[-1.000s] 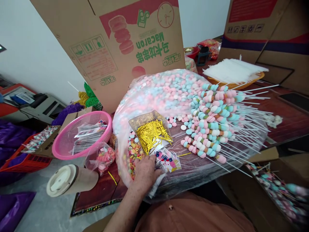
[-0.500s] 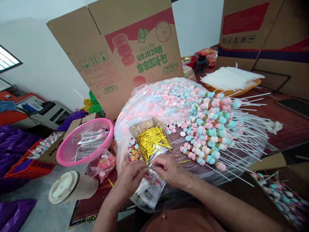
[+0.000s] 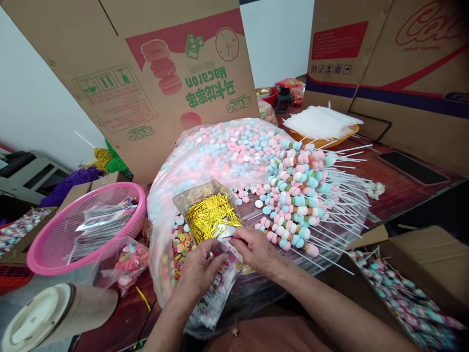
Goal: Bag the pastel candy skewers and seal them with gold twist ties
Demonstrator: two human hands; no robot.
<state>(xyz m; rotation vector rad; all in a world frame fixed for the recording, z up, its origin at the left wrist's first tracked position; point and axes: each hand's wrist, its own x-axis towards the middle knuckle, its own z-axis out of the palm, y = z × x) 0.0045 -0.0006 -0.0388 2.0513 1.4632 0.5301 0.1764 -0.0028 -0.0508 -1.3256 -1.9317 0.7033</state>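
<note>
Near the table's front edge, my left hand has its fingers and thumb closed on a clear printed plastic bag, which hangs down below it. At the bag's top edge, my right hand pinches a corner; its fingertips are partly hidden. Just beyond my hands lies an open pouch of gold twist ties. Small coloured ring candies lie to its left. Pink, blue and white marshmallow skewers are piled to the right, sticks pointing right. Behind stands a big clear bag of loose marshmallows.
A pink basket holds flat printed bags. In front of it are a lidded cup and a small bag of candies. White sticks fill an orange basket. A carton of wrapped skewers stands low right; tall cartons rise behind.
The view has turned right, so things sit further left. My hands have moved slightly apart at the bag's top, and more of the bag shows between them.
</note>
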